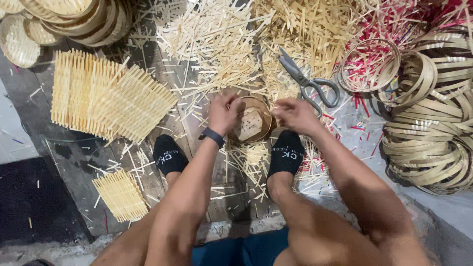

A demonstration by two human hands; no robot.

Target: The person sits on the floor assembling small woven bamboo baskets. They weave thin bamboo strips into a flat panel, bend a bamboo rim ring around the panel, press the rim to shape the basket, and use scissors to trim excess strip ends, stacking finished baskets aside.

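Left hand (224,112) and right hand (294,114) both clamped on rim of small round bamboo basket (252,124), held over floor between sock-clad feet, scissors (309,83) lying just beyond, among scattered bamboo sticks (217,44).

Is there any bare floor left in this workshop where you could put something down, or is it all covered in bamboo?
Bare patches: the dark mat at lower left, and the dark floor between the large woven bamboo slat mat and the small woven slat mat. Crowded: loose pale bamboo sticks ahead of both hands, steel scissors, stacked bamboo rings at right.
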